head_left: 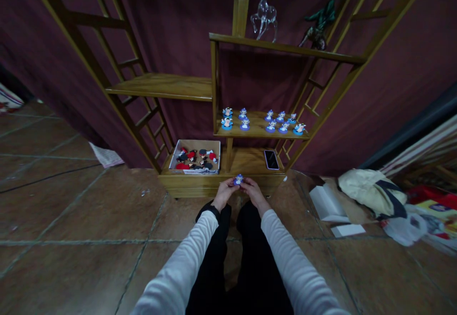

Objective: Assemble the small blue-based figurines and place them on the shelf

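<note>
Between my left hand (225, 191) and my right hand (253, 190) is a small purple and white figurine (239, 179), upright on a purple base. The fingers of both hands are closed on it, in front of the low cabinet edge. On the shelf (246, 132) above stand several similar figurines: a purple one (244, 124) left of the middle, a blue-based one (226, 123) at the left end and another blue-based one (299, 128) at the right end. Below to the left, an open box (195, 172) holds several red and black figurines lying jumbled.
A phone (271, 159) lies on the lower right board. On the top shelf stand a clear deer ornament (266, 15) and a dark green statuette (319, 25). White cartons (327, 203), a cream bag (369, 191) and plastic bags (407, 227) lie on the floor at right.
</note>
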`<move>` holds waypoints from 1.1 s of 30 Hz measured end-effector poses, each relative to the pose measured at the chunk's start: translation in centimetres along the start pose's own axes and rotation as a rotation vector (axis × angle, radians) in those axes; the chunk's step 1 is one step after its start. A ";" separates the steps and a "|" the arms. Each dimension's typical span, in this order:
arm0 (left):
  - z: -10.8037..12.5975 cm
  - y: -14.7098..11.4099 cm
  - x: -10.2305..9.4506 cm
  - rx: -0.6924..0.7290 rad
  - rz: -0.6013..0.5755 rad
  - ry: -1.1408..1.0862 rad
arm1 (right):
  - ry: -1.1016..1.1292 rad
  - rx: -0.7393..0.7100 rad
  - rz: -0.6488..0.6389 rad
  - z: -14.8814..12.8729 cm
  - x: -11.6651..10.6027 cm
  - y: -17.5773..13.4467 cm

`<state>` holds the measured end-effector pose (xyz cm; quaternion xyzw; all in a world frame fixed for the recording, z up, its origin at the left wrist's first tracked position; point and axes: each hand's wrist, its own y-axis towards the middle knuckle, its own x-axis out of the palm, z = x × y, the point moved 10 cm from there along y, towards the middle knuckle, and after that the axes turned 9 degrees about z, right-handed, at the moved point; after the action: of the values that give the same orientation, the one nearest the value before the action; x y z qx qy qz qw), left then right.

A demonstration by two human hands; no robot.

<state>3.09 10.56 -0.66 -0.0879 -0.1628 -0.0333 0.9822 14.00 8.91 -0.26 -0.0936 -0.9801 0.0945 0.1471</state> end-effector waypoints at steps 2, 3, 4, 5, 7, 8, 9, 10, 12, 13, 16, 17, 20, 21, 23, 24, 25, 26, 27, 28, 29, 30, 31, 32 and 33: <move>0.1 -0.1 0.2 0.013 -0.018 0.005 | 0.006 0.000 -0.014 0.0 0.1 0.0; 0.1 -0.1 0.3 0.020 -0.024 0.009 | 0.011 -0.001 -0.021 0.1 0.1 0.0; 0.2 -0.1 0.4 0.026 -0.025 0.014 | 0.014 -0.006 -0.024 0.1 0.1 0.0; 0.2 -0.1 0.4 0.030 -0.021 0.021 | 0.016 -0.014 -0.025 0.0 0.1 0.0; 0.2 -0.1 0.2 0.033 0.000 0.036 | 0.017 -0.027 -0.028 0.0 0.2 0.0; 0.2 -0.1 0.2 0.033 0.011 0.042 | 0.016 -0.030 -0.029 0.0 0.2 0.0; 0.3 -0.1 0.1 0.035 0.021 0.045 | 0.017 -0.030 -0.028 0.0 0.2 0.0; 0.3 0.0 0.1 0.038 0.028 0.046 | 0.017 -0.028 -0.028 0.0 0.2 0.0; 0.3 0.0 0.0 0.047 0.035 0.046 | 0.010 -0.022 -0.026 0.0 0.2 0.0; 0.2 0.1 0.0 0.054 0.037 0.050 | 0.004 -0.019 -0.023 0.1 0.2 0.0; 0.1 0.4 -0.2 0.085 0.052 0.093 | -0.006 -0.014 -0.024 0.2 0.2 0.1; 0.1 0.4 -0.3 0.103 0.061 0.119 | -0.004 -0.013 -0.024 0.3 0.2 0.2; 0.3 0.3 -0.5 0.157 0.088 0.198 | -0.005 -0.021 -0.020 0.4 0.1 0.4; 0.5 0.2 -0.6 0.168 0.095 0.218 | -0.011 -0.022 -0.016 0.5 0.0 0.4; 0.9 -0.1 -0.7 0.188 0.112 0.255 | -0.020 -0.020 -0.012 0.7 -0.1 0.5; 1.2 -0.3 -0.8 0.202 0.122 0.281 | -0.019 -0.015 -0.010 0.8 -0.1 0.6; 1.5 -0.5 -0.8 0.224 0.132 0.316 | -0.013 -0.011 -0.009 0.9 -0.2 0.6; 1.9 -0.7 -0.8 0.252 0.140 0.357 | -0.003 -0.007 -0.011 0.9 -0.2 0.7; 2.3 -0.9 -0.7 0.284 0.144 0.399 | 0.008 -0.006 -0.014 0.9 -0.3 0.7; 2.5 -1.0 -0.6 0.313 0.142 0.437 | 0.019 -0.006 -0.015 0.9 -0.3 0.7; 2.7 -1.2 -0.5 0.337 0.139 0.467 | 0.029 -0.006 -0.021 0.9 -0.3 0.7; 2.9 -1.3 -0.3 0.354 0.134 0.488 | 0.038 -0.006 -0.028 0.9 -0.2 0.7; 2.9 -1.5 -0.2 0.362 0.128 0.505 | 0.043 -0.005 -0.036 0.8 -0.2 0.7; 2.9 -1.6 -0.1 0.364 0.124 0.523 | 0.045 -0.002 -0.041 0.8 -0.1 0.6; 2.9 -1.7 0.1 0.360 0.121 0.551 | 0.043 0.002 -0.044 0.8 -0.1 0.6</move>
<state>2.07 9.45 2.36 0.0899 0.1112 0.0316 0.9892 13.92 9.34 -1.11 -0.0738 -0.9785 0.0904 0.1701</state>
